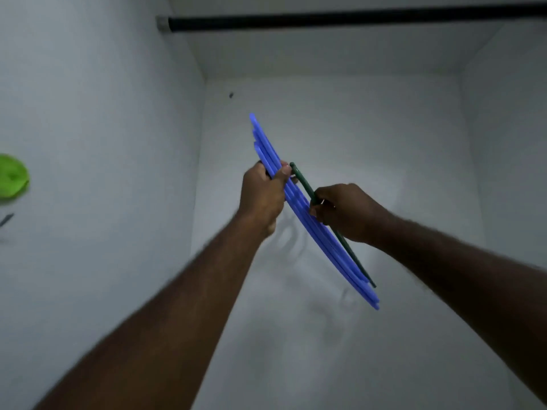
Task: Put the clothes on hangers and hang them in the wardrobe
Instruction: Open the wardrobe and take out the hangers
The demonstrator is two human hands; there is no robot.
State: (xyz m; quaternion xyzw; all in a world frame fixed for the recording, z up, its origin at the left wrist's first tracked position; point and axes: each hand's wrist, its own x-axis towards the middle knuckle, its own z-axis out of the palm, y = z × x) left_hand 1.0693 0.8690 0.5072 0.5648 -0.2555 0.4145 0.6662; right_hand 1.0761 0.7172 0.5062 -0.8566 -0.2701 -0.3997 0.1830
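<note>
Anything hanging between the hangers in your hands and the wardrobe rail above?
No. In the head view only bare white wardrobe wall lies between the blue hangers and the black rail; nothing hangs there.

I have both bare forearms stretched forward and upward, converging mid-frame. My left hand (262,196) is curled with the thumb pressed on top, gripping. My right hand (344,213), just beside it and lower, has its fingers curled in a pinch.
</note>
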